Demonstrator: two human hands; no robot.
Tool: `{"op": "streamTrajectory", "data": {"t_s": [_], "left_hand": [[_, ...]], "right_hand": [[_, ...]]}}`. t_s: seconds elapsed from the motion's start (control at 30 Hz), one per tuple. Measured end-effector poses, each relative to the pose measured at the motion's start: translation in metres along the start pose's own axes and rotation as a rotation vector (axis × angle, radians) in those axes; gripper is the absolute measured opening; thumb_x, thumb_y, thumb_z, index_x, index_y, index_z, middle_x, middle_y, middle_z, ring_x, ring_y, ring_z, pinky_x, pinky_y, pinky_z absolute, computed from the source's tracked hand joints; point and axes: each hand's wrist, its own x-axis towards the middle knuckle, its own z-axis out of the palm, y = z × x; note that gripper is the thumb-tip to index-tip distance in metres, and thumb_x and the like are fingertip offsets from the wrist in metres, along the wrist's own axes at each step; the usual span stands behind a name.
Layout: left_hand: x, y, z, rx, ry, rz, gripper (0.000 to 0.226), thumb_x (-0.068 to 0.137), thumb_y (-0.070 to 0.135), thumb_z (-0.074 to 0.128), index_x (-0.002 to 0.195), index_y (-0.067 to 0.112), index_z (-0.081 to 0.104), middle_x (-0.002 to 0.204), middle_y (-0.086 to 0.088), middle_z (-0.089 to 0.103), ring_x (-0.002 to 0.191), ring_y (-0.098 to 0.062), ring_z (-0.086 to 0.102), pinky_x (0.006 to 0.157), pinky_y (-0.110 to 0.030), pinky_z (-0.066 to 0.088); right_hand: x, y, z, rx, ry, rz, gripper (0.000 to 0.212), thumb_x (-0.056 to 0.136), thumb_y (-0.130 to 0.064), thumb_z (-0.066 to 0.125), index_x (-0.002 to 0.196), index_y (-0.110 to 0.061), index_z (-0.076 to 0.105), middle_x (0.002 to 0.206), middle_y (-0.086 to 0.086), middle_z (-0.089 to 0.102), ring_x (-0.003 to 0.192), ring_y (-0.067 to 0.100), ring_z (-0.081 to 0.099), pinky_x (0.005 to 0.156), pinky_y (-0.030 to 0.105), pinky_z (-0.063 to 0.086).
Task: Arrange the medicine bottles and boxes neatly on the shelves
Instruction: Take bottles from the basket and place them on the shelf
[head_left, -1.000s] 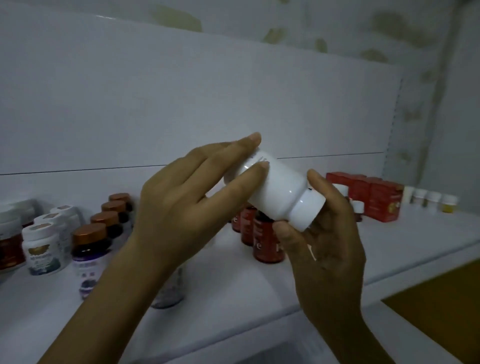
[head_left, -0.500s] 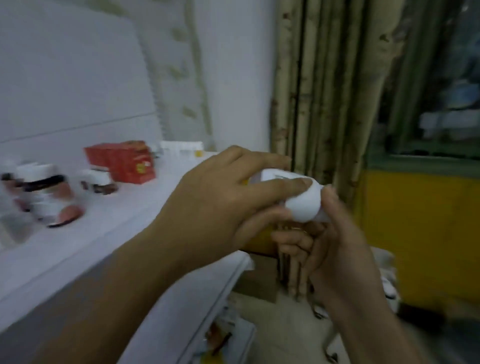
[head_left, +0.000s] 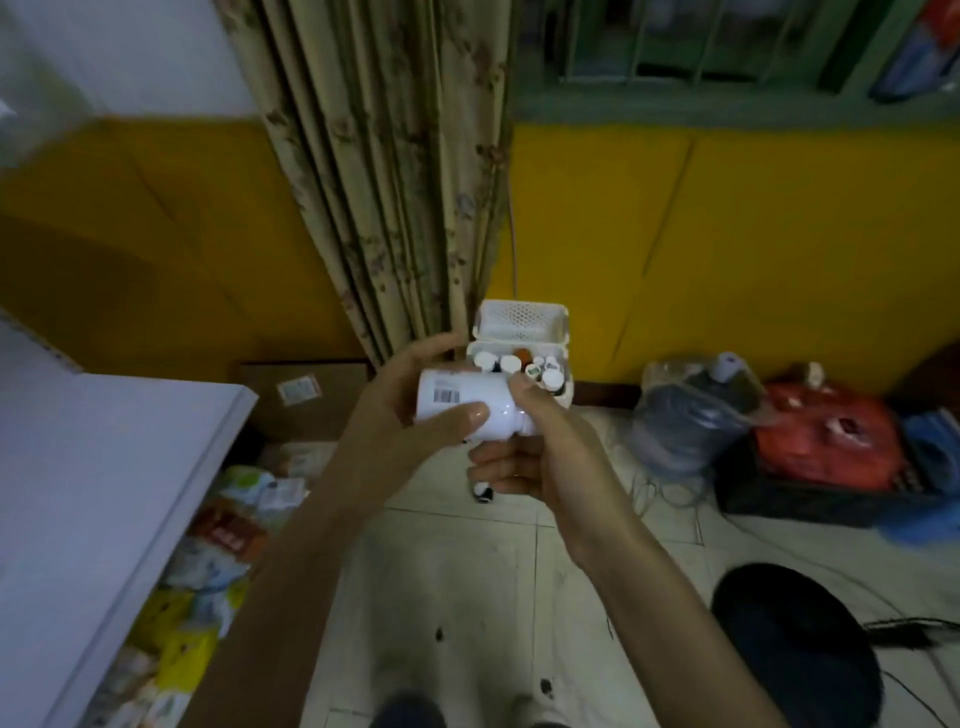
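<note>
A white medicine bottle (head_left: 467, 402) with a barcode label lies on its side between my two hands, above the floor. My left hand (head_left: 395, 410) wraps its fingers round the bottle's body. My right hand (head_left: 524, 457) grips the cap end, thumb on top. Behind them a white plastic basket (head_left: 519, 322) stands on the floor with several small bottles (head_left: 524, 366) inside. The white shelf (head_left: 93, 467) fills the left side, its top seen edge-on.
A lower shelf level (head_left: 208, 551) holds packets and boxes. A cardboard box (head_left: 306, 400) sits by the flowered curtain (head_left: 395, 171). Bags, a red sack (head_left: 831, 441) and cables lie at the right; a black round stool (head_left: 789, 644) is at the lower right.
My view has swung from the shelf to the right and down to the floor. Both hands kept hold of the white bottle, which is now over the floor near the basket.
</note>
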Motion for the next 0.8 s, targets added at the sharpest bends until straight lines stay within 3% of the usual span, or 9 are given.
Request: {"op": "streamTrajectory", "data": {"t_s": [0.13,0.3,0.47,0.57,0.67,0.73,0.8], "left_hand": [[0.038,-0.045,0.003,-0.139,0.027,-0.332,0.031,0.073,0.028,0.072,0.102,0.027,0.061,0.089,0.015,0.07,0.082,-0.009,0.069,0.062,-0.028,0.058],[0.12,-0.116,-0.002,-0.164,-0.083,-0.433,0.028,0.083,0.004,0.066,0.109,0.011,0.059,0.097,0.001,0.066,0.079,-0.001,0.067,0.062,-0.019,0.054],[0.187,-0.192,-0.001,-0.18,-0.248,-0.644,0.053,0.084,0.02,0.071,0.132,0.02,0.048,0.122,0.002,0.059,0.106,-0.013,0.061,0.082,-0.029,0.057],[0.218,-0.232,0.008,-0.113,-0.34,-0.688,0.063,0.083,0.021,0.071,0.139,0.016,0.042,0.135,-0.001,0.052,0.123,-0.018,0.052,0.097,-0.031,0.048],[0.244,-0.277,0.021,-0.112,-0.424,-0.814,0.069,0.084,0.016,0.07,0.143,0.02,0.035,0.142,0.0,0.044,0.131,-0.019,0.043,0.103,-0.032,0.042],[0.254,-0.313,0.026,0.013,-0.456,-0.868,0.078,0.082,0.025,0.072,0.147,0.023,0.028,0.148,0.0,0.037,0.136,-0.019,0.036,0.11,-0.04,0.036],[0.263,-0.343,0.028,0.16,-0.484,-0.861,0.081,0.078,0.042,0.073,0.145,0.024,0.031,0.147,0.001,0.039,0.134,-0.018,0.039,0.109,-0.038,0.036]], "right_hand": [[0.055,0.013,-0.008,-0.047,0.054,0.018,0.039,0.093,-0.04,0.054,0.106,-0.005,0.061,0.079,0.014,0.073,0.069,0.023,0.071,0.063,0.028,0.056],[0.146,0.025,-0.02,-0.063,0.137,0.132,0.032,0.094,-0.038,0.054,0.109,-0.011,0.06,0.088,0.01,0.075,0.078,0.024,0.072,0.067,0.029,0.054],[0.225,0.034,-0.036,-0.101,0.314,0.256,0.031,0.091,-0.03,0.06,0.113,-0.01,0.055,0.097,0.008,0.072,0.075,0.014,0.072,0.063,0.021,0.056],[0.266,0.047,-0.051,-0.146,0.376,0.283,0.03,0.089,-0.025,0.064,0.112,-0.009,0.055,0.098,0.009,0.07,0.076,0.014,0.071,0.069,0.026,0.057],[0.313,0.077,-0.077,-0.5,0.508,0.204,0.029,0.085,-0.033,0.068,0.104,-0.016,0.056,0.095,0.002,0.069,0.082,0.016,0.067,0.073,0.034,0.055],[0.345,0.097,-0.096,-0.753,0.506,0.144,0.031,0.083,-0.034,0.07,0.105,-0.02,0.054,0.094,-0.003,0.066,0.083,0.014,0.064,0.071,0.029,0.051],[0.38,0.116,-0.115,-0.923,0.446,0.104,0.034,0.083,-0.033,0.07,0.11,-0.02,0.054,0.097,0.0,0.066,0.085,0.017,0.063,0.075,0.032,0.051]]}}
